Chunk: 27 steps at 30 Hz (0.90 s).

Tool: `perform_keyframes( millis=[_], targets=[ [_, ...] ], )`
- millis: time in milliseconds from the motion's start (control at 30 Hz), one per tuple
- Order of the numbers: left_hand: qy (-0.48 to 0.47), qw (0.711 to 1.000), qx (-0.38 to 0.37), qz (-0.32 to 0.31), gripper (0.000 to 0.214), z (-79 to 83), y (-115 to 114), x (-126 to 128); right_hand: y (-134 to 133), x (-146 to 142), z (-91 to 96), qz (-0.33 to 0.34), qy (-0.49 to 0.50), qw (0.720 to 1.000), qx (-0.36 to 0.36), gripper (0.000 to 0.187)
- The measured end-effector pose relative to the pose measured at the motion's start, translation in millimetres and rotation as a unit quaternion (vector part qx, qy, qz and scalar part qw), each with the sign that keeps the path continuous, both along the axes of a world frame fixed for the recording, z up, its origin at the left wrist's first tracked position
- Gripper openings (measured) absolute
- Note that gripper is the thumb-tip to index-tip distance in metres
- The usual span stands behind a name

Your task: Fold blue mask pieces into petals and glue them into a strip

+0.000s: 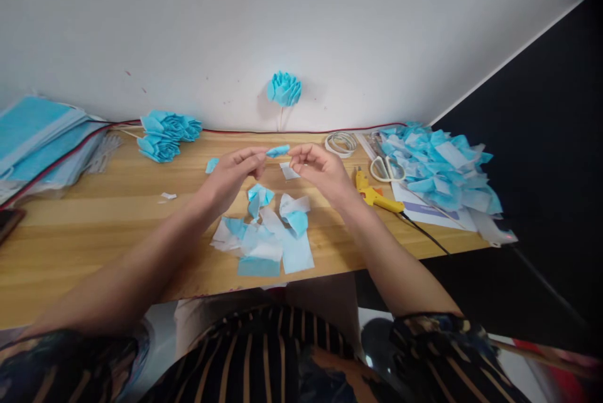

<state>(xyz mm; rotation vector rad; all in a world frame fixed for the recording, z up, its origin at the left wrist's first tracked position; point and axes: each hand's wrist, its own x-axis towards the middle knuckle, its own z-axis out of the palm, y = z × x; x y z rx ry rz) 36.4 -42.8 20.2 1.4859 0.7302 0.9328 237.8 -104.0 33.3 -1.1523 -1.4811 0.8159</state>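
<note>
Above the middle of the table, a small rolled or folded piece of blue non-woven fabric is held up between my two hands. My left hand pinches its left end with thumb and fingers. At the other end, the bent fingers of my right hand close on it. Loose blue and white fabric pieces lie below my hands near the front edge, some flat, some curled. Just behind my right fingers a small white piece rests on the wood.
A yellow glue gun, white-handled scissors and a tape roll lie right, beside a heap of fabric pieces. Blue fabric flowers lie left, near stacked face masks. One stemmed flower stands against the wall.
</note>
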Motion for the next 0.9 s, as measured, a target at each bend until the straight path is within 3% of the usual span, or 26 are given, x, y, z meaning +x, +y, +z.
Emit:
perform_keyframes(
  millis=[100,167,233,333,400,467,667,900],
  targets=[
    [0.02,1.0,0.014,-0.003,0.038,-0.9,0.5,-0.1,-1.4,1.9,0.2,-0.026,-0.026,0.999,0.015,0.018],
    [0.033,0.999,0.025,0.001,0.041,-0.5,0.0,-0.1,-3.1,3.9,7.8,-0.055,-0.121,0.989,0.068,0.016],
    [0.047,0.998,0.033,0.01,0.041,0.9,-1.1,-0.1,-5.4,5.8,18.4,-0.076,-0.261,0.952,0.139,0.017],
    [0.07,0.996,0.058,0.015,0.042,4.2,-3.9,-0.5,-9.1,5.9,30.6,-0.076,-0.43,0.873,0.217,0.017],
    [0.087,0.992,0.086,0.01,0.044,6.2,-6.1,-1.0,-11.0,4.6,32.3,-0.071,-0.483,0.837,0.248,0.019],
    [0.105,0.988,0.115,0.003,0.043,7.3,-8.1,-1.5,-12.0,3.4,29.4,-0.076,-0.504,0.817,0.269,0.021],
    [0.13,0.982,0.136,0.001,0.044,7.1,-11.0,-1.5,-10.6,3.5,16.2,-0.109,-0.501,0.811,0.281,0.025],
    [0.123,0.984,0.129,-0.016,0.045,5.7,-10.4,-1.3,1.8,0.5,1.6,-0.1,-0.494,0.807,0.308,0.021]
  ],
)
